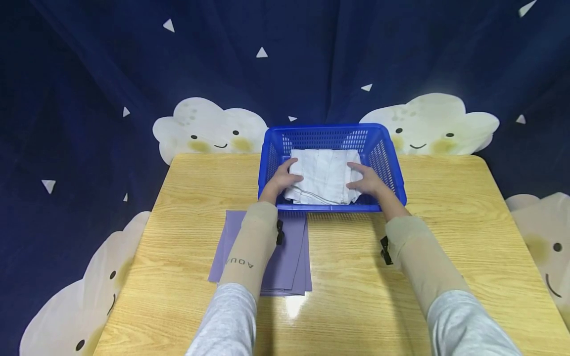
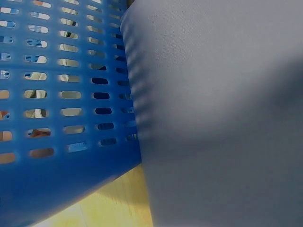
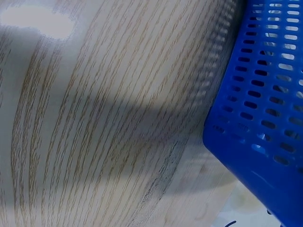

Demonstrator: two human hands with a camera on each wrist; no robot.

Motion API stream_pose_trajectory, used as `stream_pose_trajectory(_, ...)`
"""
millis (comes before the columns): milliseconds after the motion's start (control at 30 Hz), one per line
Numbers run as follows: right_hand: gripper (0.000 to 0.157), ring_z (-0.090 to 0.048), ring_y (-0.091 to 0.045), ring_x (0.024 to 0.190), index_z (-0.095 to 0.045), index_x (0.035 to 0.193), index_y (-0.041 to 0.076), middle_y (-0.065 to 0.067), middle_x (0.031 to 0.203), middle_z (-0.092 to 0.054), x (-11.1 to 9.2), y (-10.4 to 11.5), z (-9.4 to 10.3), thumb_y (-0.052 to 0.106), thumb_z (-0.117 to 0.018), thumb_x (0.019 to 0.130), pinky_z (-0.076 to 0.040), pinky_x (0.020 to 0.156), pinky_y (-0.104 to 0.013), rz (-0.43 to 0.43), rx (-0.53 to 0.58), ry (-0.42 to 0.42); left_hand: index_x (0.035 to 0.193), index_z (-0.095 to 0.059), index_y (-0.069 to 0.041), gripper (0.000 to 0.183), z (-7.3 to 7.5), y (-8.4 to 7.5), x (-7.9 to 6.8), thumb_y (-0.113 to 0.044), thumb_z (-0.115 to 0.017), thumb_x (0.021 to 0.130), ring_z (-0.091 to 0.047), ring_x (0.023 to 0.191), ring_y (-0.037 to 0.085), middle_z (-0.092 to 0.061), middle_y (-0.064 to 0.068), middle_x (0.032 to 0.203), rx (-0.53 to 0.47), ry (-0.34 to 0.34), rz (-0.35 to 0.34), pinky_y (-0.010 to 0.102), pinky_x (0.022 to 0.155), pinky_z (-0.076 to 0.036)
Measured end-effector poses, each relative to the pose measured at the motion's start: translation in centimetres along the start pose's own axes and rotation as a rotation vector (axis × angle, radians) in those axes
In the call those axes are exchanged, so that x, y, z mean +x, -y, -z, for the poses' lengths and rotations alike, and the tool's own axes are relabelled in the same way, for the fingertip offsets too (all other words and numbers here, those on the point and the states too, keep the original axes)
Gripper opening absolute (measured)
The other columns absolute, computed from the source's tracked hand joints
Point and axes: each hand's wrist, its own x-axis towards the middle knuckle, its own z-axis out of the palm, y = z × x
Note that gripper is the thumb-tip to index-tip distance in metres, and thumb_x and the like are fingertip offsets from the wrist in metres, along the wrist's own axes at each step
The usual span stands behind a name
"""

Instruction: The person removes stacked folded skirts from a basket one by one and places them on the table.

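Note:
A folded white cloth [image 1: 325,173] with seams and a zipper-like line along its near edge lies in a blue plastic basket [image 1: 331,208]. At the cloth's left edge is my left hand [image 1: 283,177], thumb and fingers spread apart and touching it. My right hand [image 1: 367,181] rests on the right edge in the same way, its fingers pointing inward. Both forearms reach over the basket's near rim. Neither wrist view shows a hand clearly; each has the basket's slotted wall [image 2: 66,94] close up.
Several flat purple sheets [image 1: 285,267] lie stacked on the wooden table [image 1: 347,296], in front of the basket and partly under the left forearm. Behind the table hangs a dark blue curtain [image 1: 303,59] with white clouds and triangles.

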Motion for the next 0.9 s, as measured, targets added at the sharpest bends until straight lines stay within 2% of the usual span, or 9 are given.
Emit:
stream_pose_trajectory(300, 0.068, -0.019, -0.04, 0.133, -0.033, 0.141, 0.006, -0.026, 0.144, -0.025, -0.03, 0.1, 0.09, 0.003, -0.063, 0.08, -0.02, 0.107, -0.051, 0.005, -0.025, -0.027, 0.14, -0.037, -0.016, 0.066, 0.08, 0.07, 0.05, -0.005, -0.063, 0.081, -0.023, 0.135, 0.026, -0.025, 0.011, 0.148, 0.014, -0.031, -0.033, 0.041, 0.107, -0.026)
stream_pose_trajectory(533, 0.066, -0.02, -0.04, 0.133, -0.036, 0.14, 0.006, -0.025, 0.144, -0.027, -0.11, 0.28, 0.14, 0.004, -0.064, 0.081, -0.021, 0.106, -0.051, 0.012, -0.035, -0.045, 0.139, -0.039, -0.015, 0.064, 0.12, 0.03, 0.04, -0.004, -0.064, 0.08, -0.028, 0.132, 0.027, -0.03, 0.016, 0.145, 0.02, -0.041, -0.07, 0.036, 0.106, -0.029)
stream_pose_trajectory(900, 0.065, -0.019, -0.041, 0.133, -0.036, 0.139, 0.005, -0.026, 0.143, -0.027, -0.34, 0.25, 0.16, 0.003, -0.064, 0.08, -0.019, 0.107, -0.052, 0.043, -0.022, -0.068, 0.138, -0.04, -0.017, 0.063, 0.2, -0.08, -0.28, -0.007, -0.064, 0.081, -0.032, 0.127, 0.028, -0.033, 0.016, 0.141, 0.049, -0.051, -0.089, 0.04, 0.103, -0.032)
